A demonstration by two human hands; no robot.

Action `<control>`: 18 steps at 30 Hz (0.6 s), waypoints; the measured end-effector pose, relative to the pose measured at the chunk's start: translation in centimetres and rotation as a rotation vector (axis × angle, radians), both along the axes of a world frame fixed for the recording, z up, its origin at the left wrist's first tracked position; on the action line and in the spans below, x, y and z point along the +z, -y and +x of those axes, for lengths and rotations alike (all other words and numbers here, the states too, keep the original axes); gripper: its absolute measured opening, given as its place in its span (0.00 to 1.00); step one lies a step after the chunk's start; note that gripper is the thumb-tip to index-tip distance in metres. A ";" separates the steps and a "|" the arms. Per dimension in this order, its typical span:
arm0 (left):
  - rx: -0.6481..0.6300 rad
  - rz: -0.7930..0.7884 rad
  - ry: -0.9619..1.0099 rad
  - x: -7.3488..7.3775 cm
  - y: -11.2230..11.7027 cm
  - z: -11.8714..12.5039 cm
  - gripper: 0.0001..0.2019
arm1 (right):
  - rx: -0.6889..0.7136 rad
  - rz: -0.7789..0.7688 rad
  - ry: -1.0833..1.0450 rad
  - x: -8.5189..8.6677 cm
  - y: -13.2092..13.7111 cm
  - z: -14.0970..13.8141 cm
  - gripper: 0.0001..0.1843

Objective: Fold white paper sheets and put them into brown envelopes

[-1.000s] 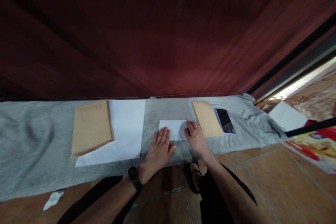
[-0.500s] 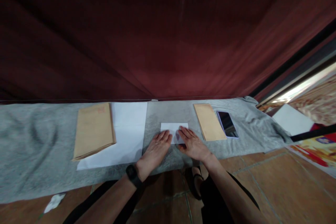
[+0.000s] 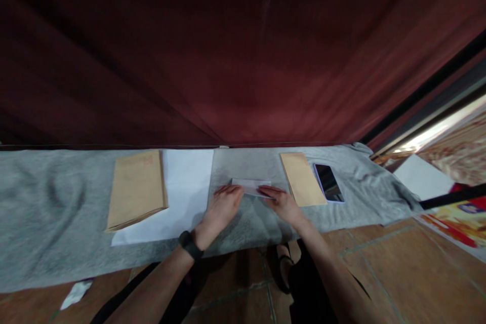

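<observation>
the left hand (image 3: 225, 206) and right hand (image 3: 283, 204) are pinching the small white paper (image 3: 251, 186), which is stretching between them; a brown envelope (image 3: 304, 181) is lying just right of the grip.

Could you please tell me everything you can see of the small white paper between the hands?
The paper is a slim, plain white oblong, set crosswise over the grey cloth. The left hand touches its left part, the right hand its right, each hiding some of it. Its near edge looks raised, though blur leaves that unsure. No writing shows.
</observation>
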State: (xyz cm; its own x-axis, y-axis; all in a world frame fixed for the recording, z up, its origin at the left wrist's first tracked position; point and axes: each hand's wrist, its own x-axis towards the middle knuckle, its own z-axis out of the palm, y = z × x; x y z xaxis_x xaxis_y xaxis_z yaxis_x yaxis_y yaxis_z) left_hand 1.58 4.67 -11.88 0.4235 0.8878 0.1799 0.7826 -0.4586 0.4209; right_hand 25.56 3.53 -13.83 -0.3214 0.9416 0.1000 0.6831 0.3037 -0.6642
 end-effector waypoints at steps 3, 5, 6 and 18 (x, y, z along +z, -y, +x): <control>0.120 -0.086 0.306 0.4 -1.0 -0.4 0.09 | -0.209 -0.012 -0.252 0.2 -0.7 0.2 0.19; 0.192 -0.198 0.555 0.4 -1.6 -0.5 0.10 | -0.313 -0.009 -0.391 0.2 -1.1 0.3 0.22; 0.211 -0.259 0.680 0.3 -1.8 -0.5 0.10 | -0.342 -0.014 -0.446 0.2 -1.3 0.3 0.24; 0.378 -0.460 0.584 -2.8 -0.8 1.8 0.14 | -0.484 0.049 -0.143 -1.8 -2.7 -0.3 0.21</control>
